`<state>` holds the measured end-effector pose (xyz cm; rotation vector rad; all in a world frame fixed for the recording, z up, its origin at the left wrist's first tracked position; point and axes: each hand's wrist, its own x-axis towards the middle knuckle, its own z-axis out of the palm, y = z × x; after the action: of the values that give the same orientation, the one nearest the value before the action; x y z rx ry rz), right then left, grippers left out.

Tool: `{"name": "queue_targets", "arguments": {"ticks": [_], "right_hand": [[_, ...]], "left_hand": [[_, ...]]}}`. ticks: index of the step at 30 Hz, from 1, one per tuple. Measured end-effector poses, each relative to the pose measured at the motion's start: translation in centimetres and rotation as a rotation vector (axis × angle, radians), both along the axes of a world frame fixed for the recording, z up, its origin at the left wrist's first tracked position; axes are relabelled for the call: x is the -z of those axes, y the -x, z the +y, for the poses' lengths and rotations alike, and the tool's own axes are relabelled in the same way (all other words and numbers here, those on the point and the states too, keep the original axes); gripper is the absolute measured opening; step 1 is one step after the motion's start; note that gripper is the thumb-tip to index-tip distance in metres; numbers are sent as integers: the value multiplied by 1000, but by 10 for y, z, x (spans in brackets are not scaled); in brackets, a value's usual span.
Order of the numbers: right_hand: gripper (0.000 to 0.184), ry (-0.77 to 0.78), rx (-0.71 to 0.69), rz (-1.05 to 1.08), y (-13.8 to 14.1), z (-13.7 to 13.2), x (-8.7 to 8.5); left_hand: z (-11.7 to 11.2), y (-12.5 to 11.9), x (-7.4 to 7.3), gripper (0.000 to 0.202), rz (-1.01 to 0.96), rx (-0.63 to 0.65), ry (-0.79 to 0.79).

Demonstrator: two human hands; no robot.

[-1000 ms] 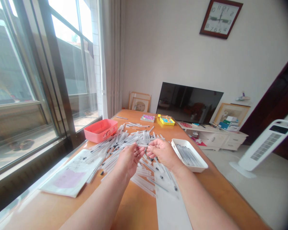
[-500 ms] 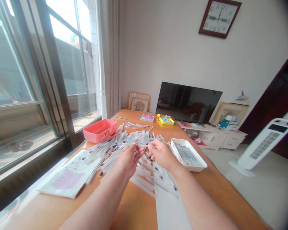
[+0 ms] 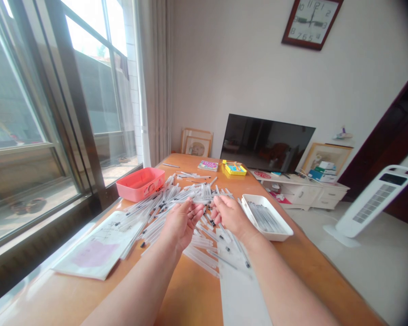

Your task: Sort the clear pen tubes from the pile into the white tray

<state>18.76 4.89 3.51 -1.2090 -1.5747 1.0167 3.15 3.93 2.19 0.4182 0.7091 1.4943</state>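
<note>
As a slim, colorless clear tube (image 3: 201, 201) lies nearly level above the tabletop (image 3: 188, 296), the left hand (image 3: 180, 224) pinches it between thumb and fingers; whether the curled right hand (image 3: 230, 217) also grips it cannot be told. Behind and below spreads a loose heap of translucent tubes (image 3: 154, 230), black pieces scattered among them. A white tray (image 3: 278, 236) of gray rods (image 3: 263, 218) sits near the right hand, a coral-red basket (image 3: 131, 193) farther off to the left.
</note>
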Motion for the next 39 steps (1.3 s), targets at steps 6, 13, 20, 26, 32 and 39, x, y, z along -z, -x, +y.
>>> {"name": "queue_targets", "arguments": {"ticks": [6,13,20,26,32,39], "right_hand": [[30,-98,-58,29,0,-1,-1],[51,-82,-7,-67,-1,0,6],[37,-153,3,-25,-1,-1,1],[46,-131,43,-94,-2,2,5],[44,-154,14,-109,-7,1,3],[44,-121,-3,-119,-5,1,6]], "left_hand": [[-1,0,-2,11,20,9,4],[-5,-2,-3,10,45,72,-54],[-4,-2,-3,8,36,45,-29],[-5,-3,-3,8,45,84,-47],[-5,-2,-2,6,36,61,-40],[-4,-2,-1,8,44,74,-48]]}}
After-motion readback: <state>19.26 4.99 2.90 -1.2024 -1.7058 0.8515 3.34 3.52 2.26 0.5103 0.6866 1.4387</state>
